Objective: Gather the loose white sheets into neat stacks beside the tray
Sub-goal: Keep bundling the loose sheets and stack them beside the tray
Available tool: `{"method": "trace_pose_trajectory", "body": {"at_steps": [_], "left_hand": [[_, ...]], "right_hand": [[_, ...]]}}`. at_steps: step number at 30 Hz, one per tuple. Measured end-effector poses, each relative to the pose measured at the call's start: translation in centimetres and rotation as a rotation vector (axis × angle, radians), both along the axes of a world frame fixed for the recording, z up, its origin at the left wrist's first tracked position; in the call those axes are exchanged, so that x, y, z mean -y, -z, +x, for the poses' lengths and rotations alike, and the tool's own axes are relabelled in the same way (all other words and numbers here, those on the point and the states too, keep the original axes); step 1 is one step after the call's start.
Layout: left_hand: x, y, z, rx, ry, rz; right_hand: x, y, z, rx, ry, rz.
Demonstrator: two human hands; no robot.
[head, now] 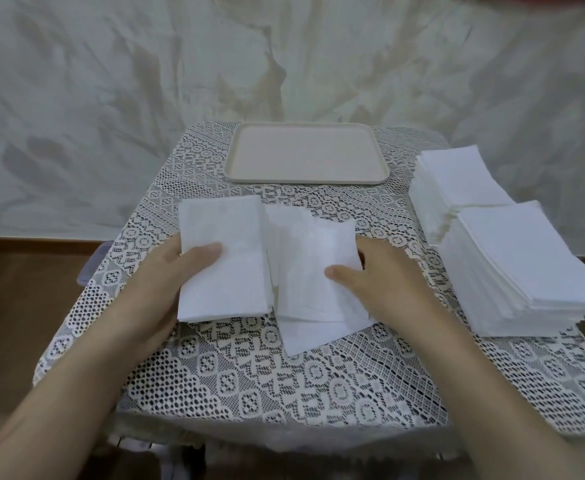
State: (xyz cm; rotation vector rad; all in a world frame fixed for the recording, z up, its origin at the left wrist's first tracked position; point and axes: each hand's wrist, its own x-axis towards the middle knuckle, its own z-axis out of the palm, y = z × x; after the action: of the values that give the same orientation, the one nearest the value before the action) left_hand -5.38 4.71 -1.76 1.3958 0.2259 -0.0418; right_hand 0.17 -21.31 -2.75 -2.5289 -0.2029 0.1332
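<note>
A squared-up stack of white sheets [225, 233] lies at the table's middle left. My left hand [176, 275] grips its left edge, thumb on top. To its right is a loose, fanned pile of white sheets [304, 271], some slipping toward me. My right hand [377, 275] holds that pile's right edge, thumb pressing on top and fingers curled at the side. The beige tray [304, 178] sits empty at the back. Two tall neat stacks stand on the right, one nearer [533, 268] and one farther [457, 174].
A lace cloth [284, 386] covers the small table. A wrinkled pale sheet [111, 81] hangs behind it. Brown floor [14, 306] shows on the left, and a clear plastic edge [93, 265] pokes out under the cloth's left side.
</note>
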Motion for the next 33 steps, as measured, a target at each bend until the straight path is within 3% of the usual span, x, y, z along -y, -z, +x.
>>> {"method": "trace_pose_trajectory", "body": {"at_steps": [10, 17, 20, 28, 33], "left_hand": [[-0.3, 0.1, -0.1, -0.004, -0.006, 0.015], [-0.4, 0.0, -0.1, -0.008, -0.005, 0.022], [0.0, 0.0, -0.2, -0.007, 0.006, 0.019], [0.7, 0.4, -0.1, -0.003, -0.015, 0.051], [1.2, 0.6, -0.2, -0.003, -0.064, 0.082]], "right_hand": [[-1.1, 0.1, 0.6, 0.065, 0.006, -0.087], [1.4, -1.7, 0.6, -0.087, 0.057, 0.481], [1.5, -0.7, 0.8, -0.187, 0.095, 0.507], [1.5, -1.1, 0.2, -0.209, 0.084, 0.471], [1.7, -3.3, -0.3, -0.185, 0.066, 0.85]]}}
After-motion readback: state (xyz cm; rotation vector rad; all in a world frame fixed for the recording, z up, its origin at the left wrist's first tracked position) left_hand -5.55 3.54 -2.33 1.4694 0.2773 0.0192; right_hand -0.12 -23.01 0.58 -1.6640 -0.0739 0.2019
